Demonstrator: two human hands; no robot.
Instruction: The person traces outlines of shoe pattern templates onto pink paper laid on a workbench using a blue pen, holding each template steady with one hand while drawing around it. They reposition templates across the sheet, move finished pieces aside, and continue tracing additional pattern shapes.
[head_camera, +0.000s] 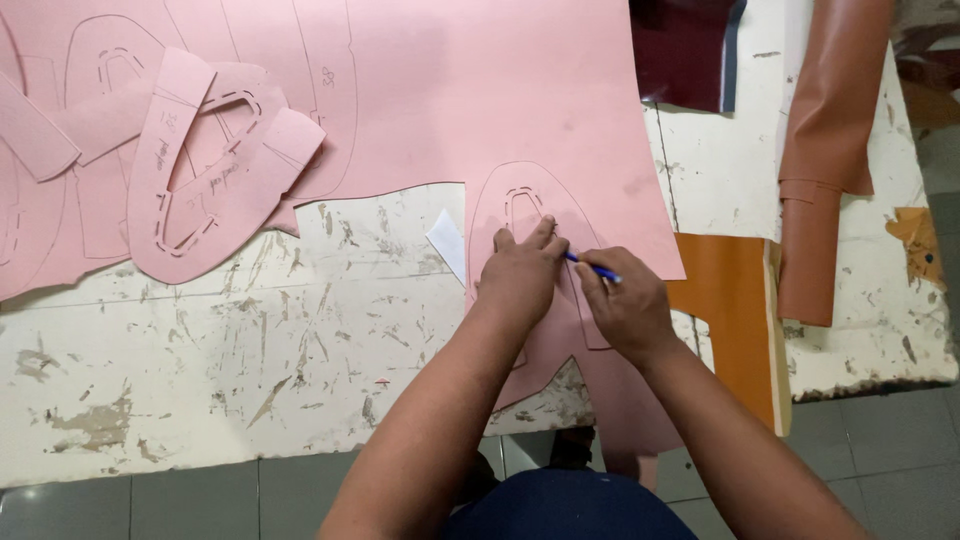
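Pink pattern template (520, 215), shaped like a shoe upper with a dashed slot, is laid flat on the large pink sheet (470, 90) near the front edge of the scarred white table (250, 340). It is pressed down by the left hand (520, 275), fingers spread flat and clamped on nothing. A blue pen (592, 266) is pinched in the closed fingers of the right hand (628, 310), just beside the template's right edge. More pink cut-outs (215, 170) are piled at the far left; rolled brown leather (825, 160) lies to the right.
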